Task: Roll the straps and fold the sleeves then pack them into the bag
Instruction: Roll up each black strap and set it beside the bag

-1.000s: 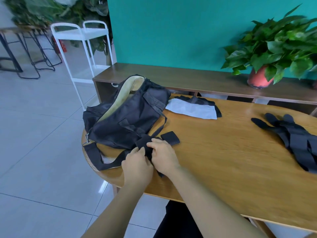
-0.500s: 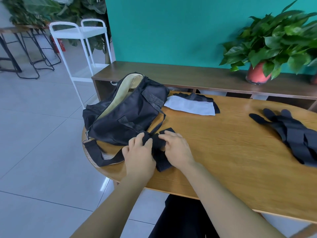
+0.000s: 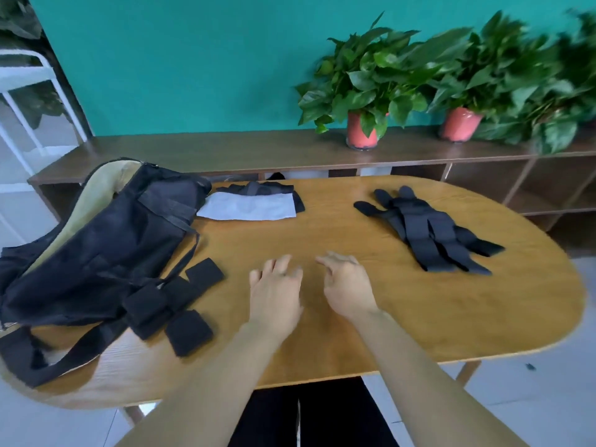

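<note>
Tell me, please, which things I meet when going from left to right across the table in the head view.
black bag → folded black strap → left hand → right hand → pile of black straps

Office lounge, wooden table [image 3: 419, 311], potted plants [image 3: 364, 91]

Black bag [image 3: 96, 250] lies open, left, with a folded strap [image 3: 174, 304] against it — loose straps [image 3: 429, 233] right.
</note>
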`<state>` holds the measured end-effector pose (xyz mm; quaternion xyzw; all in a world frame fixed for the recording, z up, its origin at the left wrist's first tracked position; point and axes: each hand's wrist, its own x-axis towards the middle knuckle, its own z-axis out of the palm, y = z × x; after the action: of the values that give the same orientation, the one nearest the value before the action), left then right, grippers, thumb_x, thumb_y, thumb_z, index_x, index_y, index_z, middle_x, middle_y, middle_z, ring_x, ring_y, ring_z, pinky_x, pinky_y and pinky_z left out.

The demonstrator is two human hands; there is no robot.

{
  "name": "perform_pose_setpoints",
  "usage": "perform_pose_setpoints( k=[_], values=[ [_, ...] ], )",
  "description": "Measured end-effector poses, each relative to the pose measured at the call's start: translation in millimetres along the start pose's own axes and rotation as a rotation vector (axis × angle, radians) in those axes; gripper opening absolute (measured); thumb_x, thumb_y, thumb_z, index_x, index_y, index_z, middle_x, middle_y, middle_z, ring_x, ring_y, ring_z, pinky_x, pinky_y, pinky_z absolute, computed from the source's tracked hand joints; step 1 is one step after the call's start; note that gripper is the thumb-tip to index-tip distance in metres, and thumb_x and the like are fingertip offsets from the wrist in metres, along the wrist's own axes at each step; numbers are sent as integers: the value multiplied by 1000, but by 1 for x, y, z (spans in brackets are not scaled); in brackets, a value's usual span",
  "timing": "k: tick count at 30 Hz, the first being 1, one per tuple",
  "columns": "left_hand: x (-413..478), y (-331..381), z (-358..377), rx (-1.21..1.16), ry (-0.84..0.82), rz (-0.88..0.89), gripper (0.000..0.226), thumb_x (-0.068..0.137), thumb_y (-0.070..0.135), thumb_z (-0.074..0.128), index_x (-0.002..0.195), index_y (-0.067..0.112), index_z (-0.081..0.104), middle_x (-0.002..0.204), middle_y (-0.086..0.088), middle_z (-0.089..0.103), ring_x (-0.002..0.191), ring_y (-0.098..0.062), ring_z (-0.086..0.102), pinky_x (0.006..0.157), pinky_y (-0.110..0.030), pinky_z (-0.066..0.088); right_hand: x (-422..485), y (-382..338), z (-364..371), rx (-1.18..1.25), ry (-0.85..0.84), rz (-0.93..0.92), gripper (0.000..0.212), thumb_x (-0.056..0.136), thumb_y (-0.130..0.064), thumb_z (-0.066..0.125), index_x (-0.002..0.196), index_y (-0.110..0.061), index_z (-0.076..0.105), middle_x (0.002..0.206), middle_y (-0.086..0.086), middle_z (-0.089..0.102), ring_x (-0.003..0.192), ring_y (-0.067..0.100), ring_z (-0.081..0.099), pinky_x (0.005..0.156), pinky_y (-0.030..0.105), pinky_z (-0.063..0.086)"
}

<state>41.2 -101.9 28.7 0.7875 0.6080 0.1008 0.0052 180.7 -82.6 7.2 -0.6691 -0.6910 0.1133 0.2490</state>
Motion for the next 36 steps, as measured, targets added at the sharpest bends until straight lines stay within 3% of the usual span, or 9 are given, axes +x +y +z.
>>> perform_pose_setpoints(
  k=[7, 12, 14, 17, 20, 22, 24, 29, 36],
  values=[
    [45, 73, 28, -30, 10, 213, 54, 92, 15, 50, 143, 28, 38, 148, 7, 34, 126, -19, 36, 91, -33, 27, -2, 85, -47, -78, 182, 113, 46, 90, -1, 45, 131, -16, 56, 141, 6, 49, 130, 25, 39, 106, 36, 33],
    [68, 114, 43, -55, 1, 357, 43, 100, 27, 38, 143, 27, 37, 147, 10, 36, 125, -18, 36, 90, -33, 26, 1, 138, -70, -170, 418, 241, 54, 65, 12, 60, 117, -2, 64, 115, 15, 66, 111, 38, 55, 87, 46, 44],
    [76, 131, 47, -69, -18, 427, 45, 101, 31, 37, 145, 25, 35, 148, 10, 35, 129, -17, 33, 95, -33, 26, 1, 157, -79, -224, 451, 311, 58, 62, 12, 63, 119, 2, 62, 107, 19, 67, 113, 41, 54, 89, 49, 44],
    [89, 158, 54, -90, -62, 526, 52, 101, 32, 40, 150, 21, 26, 155, 7, 26, 141, -14, 20, 108, -33, 21, 1, 181, -83, -322, 395, 339, 55, 73, 2, 52, 127, 4, 54, 111, 22, 65, 129, 39, 43, 104, 50, 34],
    [103, 179, 63, -62, -144, 585, 61, 101, 35, 39, 153, 19, 12, 160, 4, 9, 147, -11, 3, 116, -35, 5, 3, 199, -77, -395, 267, 272, 62, 75, -12, 35, 134, 3, 47, 117, 16, 65, 136, 31, 36, 113, 49, 25],
    [108, 184, 70, -15, -216, 598, 62, 101, 37, 36, 153, 17, 9, 161, 2, 7, 147, -11, 2, 117, -35, -1, 3, 203, -77, -369, 128, 301, 63, 83, -17, 29, 145, -3, 29, 135, 8, 54, 143, 22, 23, 118, 43, 9],
    [108, 183, 75, 27, -282, 595, 60, 101, 37, 32, 153, 16, 10, 160, 1, 10, 147, -11, 6, 117, -36, -3, 5, 201, -81, -380, 66, 306, 61, 90, -17, 34, 148, -6, 18, 139, 3, 50, 144, 16, 18, 118, 39, 1],
    [92, 169, 75, 77, -276, 606, 56, 103, 37, 25, 153, 16, 13, 161, 0, 10, 147, -11, 6, 118, -39, -3, 8, 193, -85, -434, 28, 305, 61, 91, -17, 37, 147, -6, 15, 110, 1, 66, 129, 15, 42, 118, 40, 6],
    [46, 129, 61, 88, -264, 592, 54, 104, 36, 21, 153, 17, 12, 160, 2, 9, 147, -9, 3, 117, -37, -6, 7, 184, -87, -488, -45, 351, 61, 88, -12, 36, 146, -5, 15, 115, 4, 63, 124, 17, 46, 118, 43, 6]
  ],
)
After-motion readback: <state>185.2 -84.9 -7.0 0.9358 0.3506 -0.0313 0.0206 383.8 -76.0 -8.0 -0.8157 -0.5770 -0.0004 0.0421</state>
